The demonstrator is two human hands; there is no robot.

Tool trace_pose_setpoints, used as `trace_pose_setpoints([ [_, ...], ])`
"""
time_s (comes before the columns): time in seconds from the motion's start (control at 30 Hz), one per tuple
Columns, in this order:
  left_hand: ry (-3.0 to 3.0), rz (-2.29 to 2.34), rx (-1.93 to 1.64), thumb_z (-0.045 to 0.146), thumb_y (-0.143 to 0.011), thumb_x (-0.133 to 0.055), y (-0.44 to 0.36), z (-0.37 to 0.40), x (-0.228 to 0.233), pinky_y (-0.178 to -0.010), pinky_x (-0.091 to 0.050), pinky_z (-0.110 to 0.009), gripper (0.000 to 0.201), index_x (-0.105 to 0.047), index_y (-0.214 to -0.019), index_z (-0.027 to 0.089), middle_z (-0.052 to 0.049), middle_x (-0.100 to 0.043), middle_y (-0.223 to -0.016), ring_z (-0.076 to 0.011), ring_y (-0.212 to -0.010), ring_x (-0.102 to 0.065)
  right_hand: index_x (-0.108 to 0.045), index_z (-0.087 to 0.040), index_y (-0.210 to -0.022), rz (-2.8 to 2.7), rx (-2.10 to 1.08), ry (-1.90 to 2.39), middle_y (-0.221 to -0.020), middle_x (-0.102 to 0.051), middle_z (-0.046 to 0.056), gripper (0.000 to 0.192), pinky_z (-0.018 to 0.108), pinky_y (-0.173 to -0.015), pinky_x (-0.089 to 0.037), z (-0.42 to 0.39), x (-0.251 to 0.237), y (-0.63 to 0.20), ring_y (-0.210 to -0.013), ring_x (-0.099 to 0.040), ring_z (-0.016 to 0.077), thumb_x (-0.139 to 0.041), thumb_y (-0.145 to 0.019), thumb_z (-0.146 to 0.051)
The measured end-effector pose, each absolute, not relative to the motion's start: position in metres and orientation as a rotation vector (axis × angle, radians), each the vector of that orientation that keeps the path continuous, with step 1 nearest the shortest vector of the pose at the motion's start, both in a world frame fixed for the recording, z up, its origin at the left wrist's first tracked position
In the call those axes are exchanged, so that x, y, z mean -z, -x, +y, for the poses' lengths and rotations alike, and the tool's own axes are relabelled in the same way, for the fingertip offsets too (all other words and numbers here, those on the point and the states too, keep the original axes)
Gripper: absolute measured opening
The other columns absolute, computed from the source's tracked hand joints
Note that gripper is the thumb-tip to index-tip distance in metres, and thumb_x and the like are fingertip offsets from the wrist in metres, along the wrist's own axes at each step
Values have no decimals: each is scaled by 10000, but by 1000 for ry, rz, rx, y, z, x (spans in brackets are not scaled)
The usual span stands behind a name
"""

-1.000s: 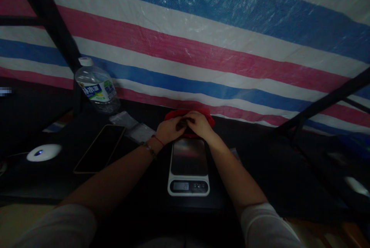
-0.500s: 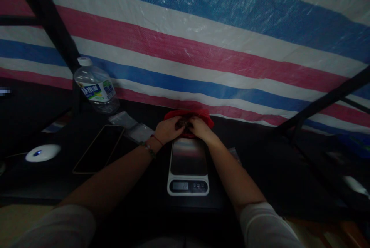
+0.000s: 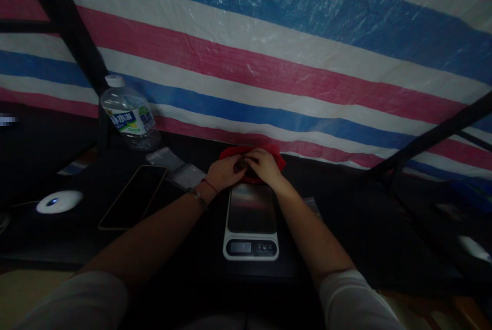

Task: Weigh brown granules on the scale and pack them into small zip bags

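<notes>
Beyond the scale, my left hand (image 3: 224,172) and my right hand (image 3: 266,165) meet over an opened red plastic bag (image 3: 279,158). Dark brown contents (image 3: 243,164) show between my fingers, too dim to name. Both hands are closed, fingertips pressed together at these contents; what exactly each one grips is hidden. My left wrist wears a red cord and a beaded bracelet. Below the hands, between my forearms, lies a white digital kitchen scale (image 3: 251,212) with a bare steel plate and a lit display. The bag sits at the scale's far end; I cannot tell whether it touches the plate.
Left of my arm lie a phone (image 3: 132,198), clear zip bags (image 3: 186,175) and a white computer mouse (image 3: 59,202). A clear plastic bottle (image 3: 130,117) stands behind them. Another small clear bag (image 3: 313,207) lies by my right forearm. A striped tarpaulin (image 3: 269,58) walls the back.
My right hand's fingers have shifted slightly left, closer to my left fingertips over the dark contents. My left hand stays nearly in place, and the view has shifted very slightly.
</notes>
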State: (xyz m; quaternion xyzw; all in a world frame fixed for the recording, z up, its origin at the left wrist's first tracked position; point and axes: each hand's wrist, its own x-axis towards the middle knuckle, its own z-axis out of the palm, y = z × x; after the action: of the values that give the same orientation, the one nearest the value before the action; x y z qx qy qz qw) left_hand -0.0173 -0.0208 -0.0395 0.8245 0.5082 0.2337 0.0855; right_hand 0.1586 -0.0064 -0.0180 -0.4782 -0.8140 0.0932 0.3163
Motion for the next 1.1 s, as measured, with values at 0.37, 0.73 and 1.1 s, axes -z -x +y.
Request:
trace_pose_setpoints([
  [0.37,-2454,1516,-704,406,-841,-533,17,-22,37,-850,-493,-275,461,-524,-1273,245,-51,-682,-1129,-214,-1004,-650,-725,-148,-984,-2387,-162,1748,-1057,-689,126,284,301,-927,-439,2,37,-174,-1008,-626,226,-524,-799,-70],
  [0.73,-2442,1499,-708,398,-828,-553,18,-23,37,-850,-498,-287,434,-528,-1235,248,-39,-676,-1134,-220,-1015,-647,-719,-200,-910,-1948,-234,1392,-962,-716,47,206,326,-900,-474,-4,20,-164,-946,-637,185,-550,-814,-133],
  [1.1,-2442,1494,-748,415,-830,-556,18,-21,40,-832,-500,-291,422,-524,-1215,245,-41,-680,-1107,-222,-993,-651,-719,-198,-949,-1984,-308,1313,-980,-714,42,271,316,-908,-472,-9,18,-159,-949,-639,172,-504,-816,-100],
])
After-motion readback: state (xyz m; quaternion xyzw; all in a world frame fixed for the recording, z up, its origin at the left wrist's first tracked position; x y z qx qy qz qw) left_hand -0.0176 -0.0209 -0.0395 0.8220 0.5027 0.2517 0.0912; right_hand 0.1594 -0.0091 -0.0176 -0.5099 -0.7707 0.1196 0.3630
